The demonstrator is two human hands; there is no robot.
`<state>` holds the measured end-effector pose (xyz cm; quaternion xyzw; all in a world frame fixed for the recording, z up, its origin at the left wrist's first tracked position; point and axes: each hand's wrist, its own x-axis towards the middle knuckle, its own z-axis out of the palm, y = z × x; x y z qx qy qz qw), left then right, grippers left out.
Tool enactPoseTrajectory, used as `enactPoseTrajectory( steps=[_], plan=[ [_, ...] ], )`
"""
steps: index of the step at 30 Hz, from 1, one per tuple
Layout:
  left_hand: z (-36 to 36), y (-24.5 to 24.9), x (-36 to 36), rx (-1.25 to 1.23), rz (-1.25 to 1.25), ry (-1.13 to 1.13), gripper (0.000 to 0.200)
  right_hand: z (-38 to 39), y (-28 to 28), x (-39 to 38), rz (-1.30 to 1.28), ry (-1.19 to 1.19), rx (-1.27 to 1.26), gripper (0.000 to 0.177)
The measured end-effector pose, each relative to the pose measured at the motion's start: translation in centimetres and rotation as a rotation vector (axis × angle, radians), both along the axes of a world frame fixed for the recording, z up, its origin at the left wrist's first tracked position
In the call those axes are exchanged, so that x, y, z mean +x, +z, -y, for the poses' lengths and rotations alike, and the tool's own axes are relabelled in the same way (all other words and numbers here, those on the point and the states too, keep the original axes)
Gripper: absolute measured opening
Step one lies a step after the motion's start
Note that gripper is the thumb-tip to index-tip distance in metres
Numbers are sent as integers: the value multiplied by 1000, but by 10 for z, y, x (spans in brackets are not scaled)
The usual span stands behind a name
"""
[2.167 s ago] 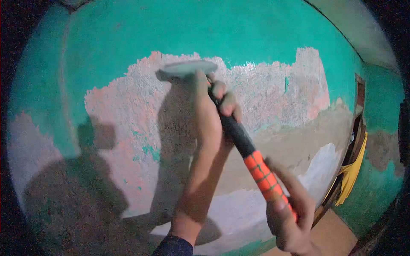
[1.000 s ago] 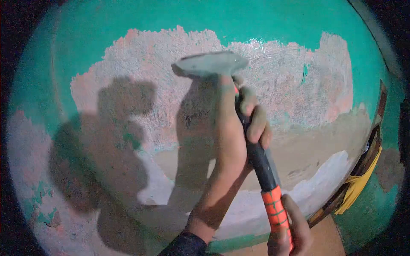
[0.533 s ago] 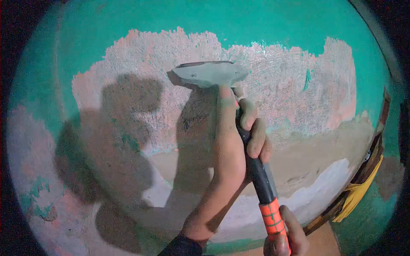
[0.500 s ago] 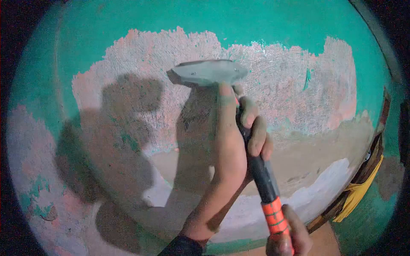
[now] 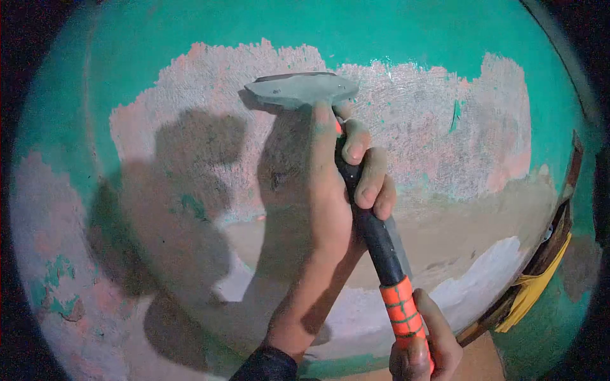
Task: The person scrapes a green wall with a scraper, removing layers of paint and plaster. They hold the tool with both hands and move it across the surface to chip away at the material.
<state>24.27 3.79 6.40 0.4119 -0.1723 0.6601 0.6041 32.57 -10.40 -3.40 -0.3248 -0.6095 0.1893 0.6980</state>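
Note:
A long-handled scraper point(image 5: 298, 90) lies with its wide grey head against a bared patch of wall point(image 5: 432, 127), its edge near the green paint above. My left hand point(image 5: 330, 197) wraps the black upper handle, the thumb reaching up to the back of the head. Lower down, my right hand point(image 5: 441, 349) grips the orange end of the handle point(image 5: 399, 311). The handle slants from upper left to lower right. Shadows of me and the tool fall across the patch.
Green paint point(image 5: 381, 28) borders the bared patch above and at the sides. Smooth greyish-brown and white areas run below it. A yellow cloth point(image 5: 537, 286) hangs by a dark wooden edge point(image 5: 569, 216) at the right.
The scraper head has slid up and a little left along the wall. Both hands have moved with it, keeping their hold.

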Motion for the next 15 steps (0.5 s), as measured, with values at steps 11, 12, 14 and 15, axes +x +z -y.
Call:
enactPoseTrajectory(
  steps=[11, 12, 14, 15],
  plan=[
    [-4, 14, 0, 19, 28, 32, 22, -3, -3, 19, 166, 71, -17, 47],
    [-3, 17, 0, 22, 30, 54, 22, -4, -3, 25, 219, 84, -34, 46],
    [3, 10, -1, 6, -19, 53, 22, -8, -2, 31, 329, 115, -58, 46],
    [5, 6, -1, -6, -43, 55, 22, -9, 0, 29, 287, 105, -40, 46]
  ],
)
